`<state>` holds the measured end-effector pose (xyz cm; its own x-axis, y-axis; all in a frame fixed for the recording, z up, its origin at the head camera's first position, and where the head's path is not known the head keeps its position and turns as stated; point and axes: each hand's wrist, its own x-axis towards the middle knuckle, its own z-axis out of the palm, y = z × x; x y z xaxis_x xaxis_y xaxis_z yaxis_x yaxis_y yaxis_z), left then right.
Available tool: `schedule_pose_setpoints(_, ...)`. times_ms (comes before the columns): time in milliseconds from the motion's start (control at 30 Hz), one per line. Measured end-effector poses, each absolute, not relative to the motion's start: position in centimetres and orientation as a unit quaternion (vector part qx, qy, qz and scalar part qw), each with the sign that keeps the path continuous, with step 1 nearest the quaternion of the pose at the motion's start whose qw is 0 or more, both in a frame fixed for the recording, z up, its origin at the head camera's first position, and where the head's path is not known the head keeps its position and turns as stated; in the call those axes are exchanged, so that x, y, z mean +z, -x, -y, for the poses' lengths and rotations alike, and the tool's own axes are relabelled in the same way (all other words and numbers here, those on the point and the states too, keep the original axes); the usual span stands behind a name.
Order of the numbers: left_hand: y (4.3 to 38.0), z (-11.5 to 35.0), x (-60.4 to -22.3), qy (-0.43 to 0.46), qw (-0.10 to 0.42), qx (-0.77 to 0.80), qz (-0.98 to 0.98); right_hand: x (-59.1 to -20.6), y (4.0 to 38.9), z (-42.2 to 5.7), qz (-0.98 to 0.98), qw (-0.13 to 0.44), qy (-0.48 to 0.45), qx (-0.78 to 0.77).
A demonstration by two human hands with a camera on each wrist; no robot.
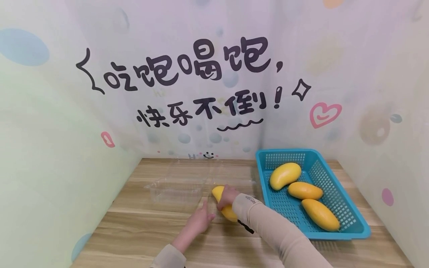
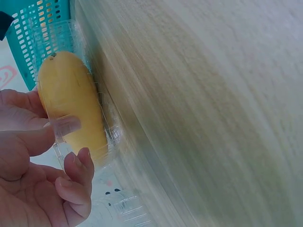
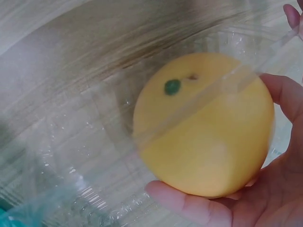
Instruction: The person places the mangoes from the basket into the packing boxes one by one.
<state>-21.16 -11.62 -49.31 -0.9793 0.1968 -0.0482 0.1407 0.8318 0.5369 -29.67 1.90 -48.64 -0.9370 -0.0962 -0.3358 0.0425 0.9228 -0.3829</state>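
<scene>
A clear plastic container [image 1: 177,190] stands opened out on the table, one half at the left and the other at the right. My right hand [image 1: 228,197] holds a yellow mango [image 1: 229,214] in the right half, with fingers and thumb around its sides. In the right wrist view, a clear plastic edge crosses in front of the mango [image 3: 203,142], which has a dark green spot near one end. My left hand [image 1: 200,219] is at the near edge between the halves. Its thumb [image 2: 66,125] lies over the plastic rim beside the mango, with the other fingers curled close by.
A blue perforated basket [image 1: 316,235] stands at the right and holds a pale yellow mango [image 1: 285,175] and two deeper yellow ones. Behind the wooden table [image 1: 134,230] hangs a printed backdrop [image 1: 201,141]. Side walls rise at left and right.
</scene>
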Motion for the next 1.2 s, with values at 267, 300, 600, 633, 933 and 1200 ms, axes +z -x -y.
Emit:
schedule_pose_setpoints(267, 21.2, 11.6, -49.4, -0.084, 0.055, 0.286, -0.953, -48.9, 30.3, -1.7, -0.964, 0.198, 0.009, -0.179)
schedule_pose_setpoints(300, 21.2, 11.6, -49.4, -0.083, 0.056, 0.287, -0.953, -48.4, 30.4, -1.7, -0.964, 0.200, 0.018, -0.177)
schedule_pose_setpoints(600, 21.0, 11.6, -49.6, -0.072, 0.055, 0.288, -0.953, -38.6, 34.0, -5.6, -0.969, 0.201, 0.080, -0.121)
schedule_pose_setpoints(633, 21.0, 11.6, -49.6, -0.070, 0.056, 0.287, -0.954, -37.6, 34.2, -6.4, -0.970, 0.196, 0.074, -0.124)
schedule_pose_setpoints(933, 21.0, 11.7, -49.5, -0.070, 0.056, 0.281, -0.955, -34.5, 35.6, -16.2, -0.976, 0.155, 0.071, -0.137)
schedule_pose_setpoints(1200, 20.7, 11.7, -49.3, -0.074, 0.051, 0.279, -0.956, -38.6, 34.1, -22.5, -0.967, 0.191, 0.041, -0.161)
